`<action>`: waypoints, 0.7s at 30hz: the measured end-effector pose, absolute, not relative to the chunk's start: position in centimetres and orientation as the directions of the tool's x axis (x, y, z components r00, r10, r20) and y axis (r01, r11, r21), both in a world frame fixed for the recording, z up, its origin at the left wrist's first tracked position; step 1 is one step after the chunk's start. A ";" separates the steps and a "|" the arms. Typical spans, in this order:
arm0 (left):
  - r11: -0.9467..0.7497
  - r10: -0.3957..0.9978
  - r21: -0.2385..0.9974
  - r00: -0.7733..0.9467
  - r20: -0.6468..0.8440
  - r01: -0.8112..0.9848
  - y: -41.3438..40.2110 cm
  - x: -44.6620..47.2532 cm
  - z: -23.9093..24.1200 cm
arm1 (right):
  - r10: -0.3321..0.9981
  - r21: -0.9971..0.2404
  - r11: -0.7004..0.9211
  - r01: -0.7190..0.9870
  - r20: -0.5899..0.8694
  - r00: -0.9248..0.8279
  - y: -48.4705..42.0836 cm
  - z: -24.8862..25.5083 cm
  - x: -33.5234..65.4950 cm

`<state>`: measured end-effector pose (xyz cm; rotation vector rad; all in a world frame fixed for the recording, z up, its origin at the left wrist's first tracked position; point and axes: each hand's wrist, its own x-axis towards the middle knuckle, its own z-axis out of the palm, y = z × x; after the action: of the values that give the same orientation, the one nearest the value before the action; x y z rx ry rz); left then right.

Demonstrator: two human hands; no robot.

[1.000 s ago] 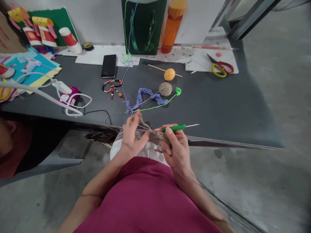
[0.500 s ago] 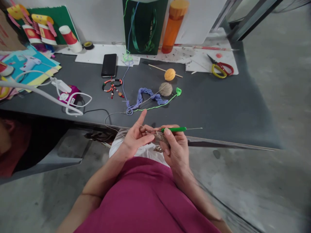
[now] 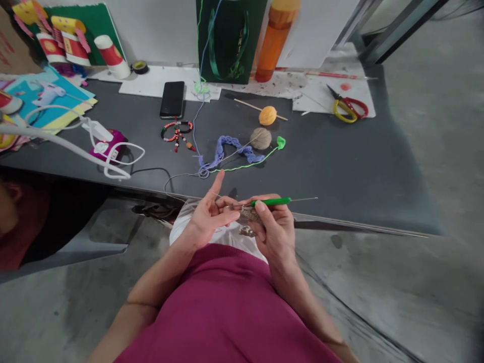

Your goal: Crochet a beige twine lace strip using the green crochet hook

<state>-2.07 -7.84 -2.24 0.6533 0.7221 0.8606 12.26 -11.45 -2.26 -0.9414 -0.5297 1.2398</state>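
My right hand (image 3: 278, 227) grips a green-handled crochet hook (image 3: 273, 201), whose thin metal end sticks out to the right. Below the handle hangs a small grey-brown crochet piece (image 3: 249, 214), pinched between both hands. My left hand (image 3: 209, 214) holds its left edge with thumb and fingers, the index finger raised with grey yarn running by it. That yarn trails over the desk edge and up toward a grey-beige yarn ball (image 3: 260, 138). Beside the ball lie a purple-blue crocheted strip (image 3: 227, 141) and a bright green strand (image 3: 280, 142). The hook's working tip is hard to make out.
On the dark desk (image 3: 340, 171) lie scissors (image 3: 350, 108), an orange yarn ball (image 3: 267, 115) on a stick, a phone (image 3: 172, 99) and a beaded bracelet (image 3: 177, 132). Behind stand an orange bottle (image 3: 274, 43) and a dark green bag (image 3: 227, 45). A purple power adapter (image 3: 108, 146) with white cables sits left.
The view has shifted slightly, so the desk items appear a little further right. My left index finger has tilted a bit; both hands keep their hold on the hook and crochet piece.
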 end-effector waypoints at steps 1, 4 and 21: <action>0.483 0.850 0.761 0.439 -0.290 -0.434 -7.9 -2.0 -2.3 | 0.950 -0.832 0.033 -0.553 -0.146 0.277 -11.5 -2.3 12.2; 0.462 0.865 0.775 0.414 -0.284 -0.432 -8.0 -2.0 -2.2 | 0.951 -0.828 0.016 -0.560 -0.161 0.265 -11.4 -2.3 12.2; 0.542 0.824 0.727 0.435 -0.363 -0.421 -8.0 -1.9 -2.2 | 0.938 -0.866 -0.053 -0.497 -0.214 0.271 -11.3 -3.5 12.4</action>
<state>-1.92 -8.01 -2.16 0.5976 0.7767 0.8346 12.43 -11.32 -3.53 -1.0627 -0.5373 1.2639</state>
